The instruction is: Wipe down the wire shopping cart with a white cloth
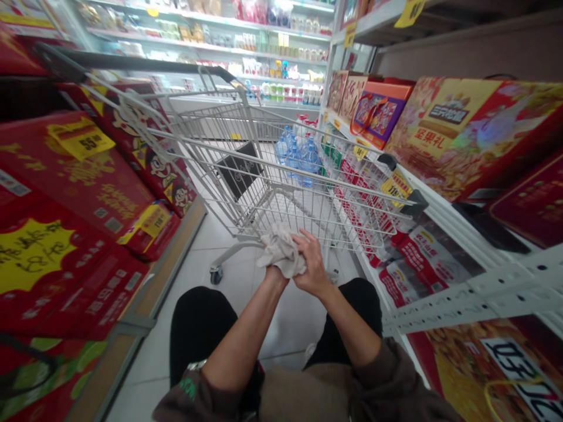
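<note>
A crumpled pale grey cloth [281,249] is bunched between my two hands, low in front of the shopping cart [290,202]. It covers most of my left hand [277,274]; only the wrist and a bit of the hand's base show, and those fingers are hidden. From the right side, my right hand [313,265] grips the cloth's edge with bent fingers. Just beyond the hands stands the wire basket of the cart, its dark handle [145,61] at the upper left and a black panel [240,170] inside.
Red gift boxes [79,193] are stacked on the left along a low ledge [167,264]. On the right, a white shelf [461,299] holds boxes [466,129] and packs of bottles [422,258]. Large blue water bottles [303,158] and a refrigerated display [211,47] are behind the cart.
</note>
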Demonstrator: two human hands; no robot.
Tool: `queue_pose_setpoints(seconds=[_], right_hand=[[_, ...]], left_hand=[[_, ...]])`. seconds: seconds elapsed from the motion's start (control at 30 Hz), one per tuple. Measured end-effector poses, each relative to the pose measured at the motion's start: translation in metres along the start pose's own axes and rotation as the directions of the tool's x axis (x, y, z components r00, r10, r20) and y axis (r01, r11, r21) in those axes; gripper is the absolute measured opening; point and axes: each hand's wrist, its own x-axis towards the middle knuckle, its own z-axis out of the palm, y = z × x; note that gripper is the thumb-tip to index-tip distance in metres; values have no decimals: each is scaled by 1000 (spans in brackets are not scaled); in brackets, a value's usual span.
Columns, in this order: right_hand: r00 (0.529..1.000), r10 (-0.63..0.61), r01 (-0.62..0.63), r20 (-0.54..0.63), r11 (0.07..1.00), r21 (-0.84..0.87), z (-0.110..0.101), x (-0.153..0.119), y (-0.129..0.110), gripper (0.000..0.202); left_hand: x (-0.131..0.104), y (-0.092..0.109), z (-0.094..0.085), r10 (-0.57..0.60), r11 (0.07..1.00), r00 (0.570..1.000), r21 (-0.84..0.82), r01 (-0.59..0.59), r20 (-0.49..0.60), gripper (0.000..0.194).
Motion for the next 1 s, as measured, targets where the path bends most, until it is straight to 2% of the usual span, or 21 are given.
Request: queue_pose_setpoints(seconds=[0.07, 0.1, 0.17, 0.27, 0.33, 0.43, 0.47, 0.5, 0.57, 0.63, 0.7, 0.77, 0.87, 0.93, 1.0], right_hand=[[998, -26, 24, 63, 999, 20, -1, -5, 5, 48], [998, 4, -6, 59, 999, 37, -2, -7, 8, 49], [989, 148, -146, -10, 985, 92, -4, -9, 16, 48], [913, 383, -354, -142, 915, 193, -6, -7, 21, 45], [859, 489, -401, -153, 828, 392, -3, -3, 18, 49], [804, 592, -382, -59, 591, 711, 5, 0, 10, 52], [792, 609, -384, -42, 551, 741, 8, 0, 8, 52], [781, 623, -395, -48, 552, 734, 10, -1, 7, 51], [783, 611, -421, -115, 657, 625, 10, -5, 8, 47], [827, 515, -403, -224, 823, 401, 9, -11, 13, 38], [887, 358, -325, -292, 933, 157, 9, -19, 20, 38], [934, 216, -228, -285, 974, -9, 11, -28, 26, 50], [974, 69, -102, -215, 984, -146, 17, -40, 28, 73], [984, 35, -70, -176, 977, -200, 17, -42, 24, 87], [988, 43, -75, -147, 974, -214, 13, -38, 18, 88]], left_hand=[[-7, 7, 1, -41, 999, 995, 20, 39, 90, 35], [-11, 10, 3, -55, 998, 989, 30, 51, 139, 41], [-17, 17, 8, -82, 996, 973, 51, 72, 218, 50], [-19, 20, 10, -84, 996, 946, 44, 74, 312, 59], [-15, 16, 7, -67, 998, 931, 12, 68, 360, 59], [-6, 5, -3, -119, 992, 920, 8, 125, 375, 54], [-3, 1, -6, -134, 990, 921, 16, 138, 366, 52], [-2, -3, -7, -133, 991, 925, 22, 133, 357, 51], [-1, -7, -7, -63, 998, 941, 30, 57, 333, 51], [-4, -9, -3, 33, 997, 947, 56, -53, 319, 52], [-9, -9, 3, 112, 983, 942, 102, -151, 316, 54], [-14, -9, 8, 170, 961, 938, 158, -225, 302, 53], [-21, -8, 11, 247, 909, 937, 277, -313, 247, 55], [-23, -8, 10, 238, 876, 943, 368, -312, 232, 59], [-24, -8, 8, 191, 856, 948, 429, -288, 255, 59]])
